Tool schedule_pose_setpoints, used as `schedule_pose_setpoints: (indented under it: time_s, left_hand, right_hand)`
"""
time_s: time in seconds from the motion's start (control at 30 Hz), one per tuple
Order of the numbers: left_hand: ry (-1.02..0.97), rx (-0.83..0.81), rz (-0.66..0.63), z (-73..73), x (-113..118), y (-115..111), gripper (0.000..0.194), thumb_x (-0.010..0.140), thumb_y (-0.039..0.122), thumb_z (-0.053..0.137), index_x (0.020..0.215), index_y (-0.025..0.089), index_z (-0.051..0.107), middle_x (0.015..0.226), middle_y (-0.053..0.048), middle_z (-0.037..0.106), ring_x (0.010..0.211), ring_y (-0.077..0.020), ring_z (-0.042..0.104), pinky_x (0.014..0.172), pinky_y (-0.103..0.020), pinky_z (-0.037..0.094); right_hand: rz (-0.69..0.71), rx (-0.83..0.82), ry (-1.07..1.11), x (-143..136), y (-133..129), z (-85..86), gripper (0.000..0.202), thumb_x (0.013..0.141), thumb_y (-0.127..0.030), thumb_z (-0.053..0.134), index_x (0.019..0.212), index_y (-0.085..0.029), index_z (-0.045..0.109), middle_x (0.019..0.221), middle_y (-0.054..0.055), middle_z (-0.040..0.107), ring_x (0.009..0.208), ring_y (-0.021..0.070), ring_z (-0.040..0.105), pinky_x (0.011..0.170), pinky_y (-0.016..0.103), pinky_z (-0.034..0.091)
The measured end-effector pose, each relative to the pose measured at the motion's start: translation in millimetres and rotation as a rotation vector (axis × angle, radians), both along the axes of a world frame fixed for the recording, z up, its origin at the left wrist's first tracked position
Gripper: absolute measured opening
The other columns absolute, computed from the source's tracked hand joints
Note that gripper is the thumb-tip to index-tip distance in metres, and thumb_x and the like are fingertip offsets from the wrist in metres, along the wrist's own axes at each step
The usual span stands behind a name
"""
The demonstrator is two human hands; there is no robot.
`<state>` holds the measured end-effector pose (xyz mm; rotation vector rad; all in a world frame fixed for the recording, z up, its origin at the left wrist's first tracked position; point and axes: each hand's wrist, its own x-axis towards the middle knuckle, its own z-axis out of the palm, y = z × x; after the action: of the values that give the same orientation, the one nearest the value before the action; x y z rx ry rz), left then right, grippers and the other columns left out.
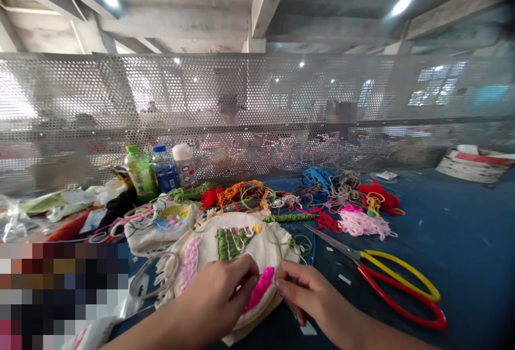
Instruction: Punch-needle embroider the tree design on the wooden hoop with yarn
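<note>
A round embroidery hoop (280,242) with cream cloth lies in front of me. Its cloth carries a green stitched tree (229,242), a pale pink yarn patch (190,256) and a bright pink yarn patch (260,287). My left hand (225,293) rests over the lower part of the hoop, thumb and fingers pinched beside the bright pink patch. At the hoop's right edge, my right hand (308,292) is also closed in a pinch, its fingertips just beside the same patch. What either pinch holds is too small to make out.
Large scissors (398,280) with red and yellow handles lie at right. Behind the hoop are heaps of yarn (364,221), a second stitched piece (169,221) and several bottles (140,175). A perforated metal screen (249,119) closes off the table's back. A basket (472,165) stands far right.
</note>
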<state>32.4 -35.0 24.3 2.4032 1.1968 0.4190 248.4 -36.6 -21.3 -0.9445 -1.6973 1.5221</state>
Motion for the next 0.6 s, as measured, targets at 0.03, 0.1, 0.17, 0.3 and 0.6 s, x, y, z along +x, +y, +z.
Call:
schedule_pose_setpoints:
  time_s: [0.03,0.1,0.17,0.3,0.6]
  left_hand:
    - [0.005,0.004,-0.003,-0.2,1,0,0.019,0.096,0.030,0.040,0.091,0.023,0.057,0.070,0.001,0.062,0.059,-0.0123,0.052,0.054,-0.024,0.035]
    - [0.016,0.000,-0.014,-1.6,2,-1,0.019,0.096,0.029,0.040,0.091,0.023,0.058,0.073,0.000,0.064,0.061,-0.0128,0.054,0.055,-0.024,0.036]
    - [0.028,-0.015,-0.030,-3.8,5,-4,0.020,0.096,0.030,0.040,0.092,0.023,0.058,0.076,-0.001,0.066,0.064,-0.0135,0.057,0.057,-0.024,0.037]
    - [0.029,-0.030,-0.043,-4.4,7,-9,0.023,0.096,0.033,0.039,0.090,0.022,0.058,0.079,-0.003,0.067,0.067,-0.0147,0.058,0.058,-0.025,0.036]
    - [-0.747,-0.621,0.102,15.9,11,-18,0.025,0.090,0.043,0.051,0.083,0.019,0.051,0.059,0.005,0.048,0.045,-0.0073,0.038,0.042,-0.020,0.026]
  right_hand:
    - [0.001,0.000,0.005,0,0,-1.1,0.034,0.091,-0.049,0.051,0.078,-0.017,0.052,0.056,-0.005,0.040,0.049,0.0089,0.037,0.047,0.021,0.030]
    - [0.013,0.006,0.001,-1,0,-1.9,0.035,0.090,-0.050,0.052,0.078,-0.017,0.053,0.056,-0.005,0.039,0.049,0.0087,0.037,0.047,0.021,0.030]
    - [0.037,0.030,-0.027,-3,-2,-1.2,0.037,0.090,-0.051,0.052,0.077,-0.017,0.053,0.058,-0.004,0.040,0.050,0.0085,0.038,0.047,0.021,0.030]
    - [0.065,0.094,-0.073,-2,-5,2.2,0.038,0.090,-0.052,0.052,0.077,-0.016,0.053,0.060,-0.004,0.042,0.052,0.0083,0.040,0.048,0.020,0.030]
    - [0.020,-0.060,0.143,8,10,14.5,0.037,0.084,-0.052,0.057,0.083,-0.014,0.057,0.047,-0.006,0.046,0.040,0.0077,0.039,0.042,0.019,0.029]
